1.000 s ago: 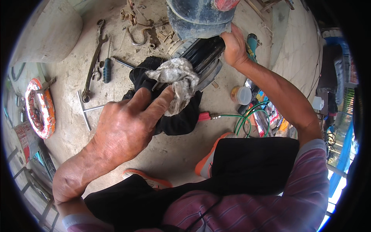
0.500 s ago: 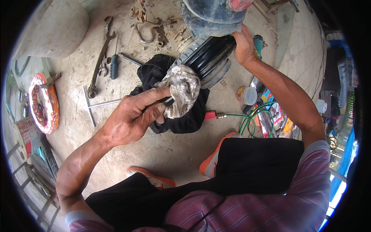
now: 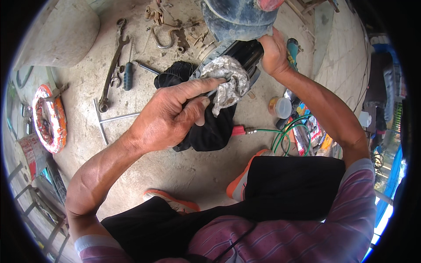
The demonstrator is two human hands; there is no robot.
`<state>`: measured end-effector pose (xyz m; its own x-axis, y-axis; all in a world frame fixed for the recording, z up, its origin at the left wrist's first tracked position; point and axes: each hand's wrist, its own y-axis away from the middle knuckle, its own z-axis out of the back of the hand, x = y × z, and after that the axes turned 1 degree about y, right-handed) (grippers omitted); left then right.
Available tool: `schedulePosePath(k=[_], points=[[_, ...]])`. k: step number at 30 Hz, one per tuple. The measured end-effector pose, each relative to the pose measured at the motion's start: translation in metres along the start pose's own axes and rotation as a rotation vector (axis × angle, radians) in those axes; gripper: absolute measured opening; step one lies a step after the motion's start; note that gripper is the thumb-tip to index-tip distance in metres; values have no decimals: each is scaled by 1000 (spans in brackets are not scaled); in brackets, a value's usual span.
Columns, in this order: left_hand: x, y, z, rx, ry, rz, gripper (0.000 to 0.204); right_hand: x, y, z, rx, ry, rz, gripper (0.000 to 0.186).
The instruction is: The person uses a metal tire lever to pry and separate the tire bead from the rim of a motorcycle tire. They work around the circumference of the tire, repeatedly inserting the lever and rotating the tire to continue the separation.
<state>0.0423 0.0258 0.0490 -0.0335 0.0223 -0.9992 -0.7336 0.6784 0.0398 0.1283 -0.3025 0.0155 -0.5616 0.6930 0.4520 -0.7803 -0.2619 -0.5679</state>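
My left hand [image 3: 169, 111] pinches a crumpled, dirty white rag [image 3: 228, 81] between thumb and fingers. The rag lies against a glossy black wheel-like part [image 3: 243, 51] with a grey edge and covers some of it. At the far right end of this part, my right hand [image 3: 275, 55] grips it; the fingertips are mostly hidden. Just beyond sits a scuffed dark blue rounded thing [image 3: 239, 17] with a red patch. Black cloth [image 3: 212, 131] is bunched on the floor beneath the wheel-like part.
On the left lie wrenches [image 3: 113, 65], a screwdriver [image 3: 127, 76] and a T-shaped metal tool [image 3: 118, 118]. An orange-and-white ring-shaped bundle [image 3: 48, 118] stands farther left. A lidded jar [image 3: 280, 107] and a coiled green hose [image 3: 285, 138] are on the right.
My left hand has carried the rag up and to the right, from beside the black wheel-like part onto it. My right hand keeps its grip.
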Motion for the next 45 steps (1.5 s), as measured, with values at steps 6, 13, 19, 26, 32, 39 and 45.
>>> schedulePosePath(k=[6,13,19,26,32,39,45], points=[[1,6,0,-21,-160,-3,49,-25,-1,3,-72,161,231,33],[-9,13,2,-64,-381,-74,54,1,-8,17,130,-106,-104,41],[-6,19,2,-87,-464,-155,57,64,-11,35,318,-174,-209,83],[-10,17,0,-105,-451,-176,55,67,-5,37,426,194,-97,102],[-32,39,10,-74,-441,-196,49,75,-9,36,437,192,-144,99],[-34,30,8,-61,-354,4,45,70,-6,35,410,154,-78,97],[-26,27,10,-12,-293,90,45,45,-7,37,325,78,134,61]])
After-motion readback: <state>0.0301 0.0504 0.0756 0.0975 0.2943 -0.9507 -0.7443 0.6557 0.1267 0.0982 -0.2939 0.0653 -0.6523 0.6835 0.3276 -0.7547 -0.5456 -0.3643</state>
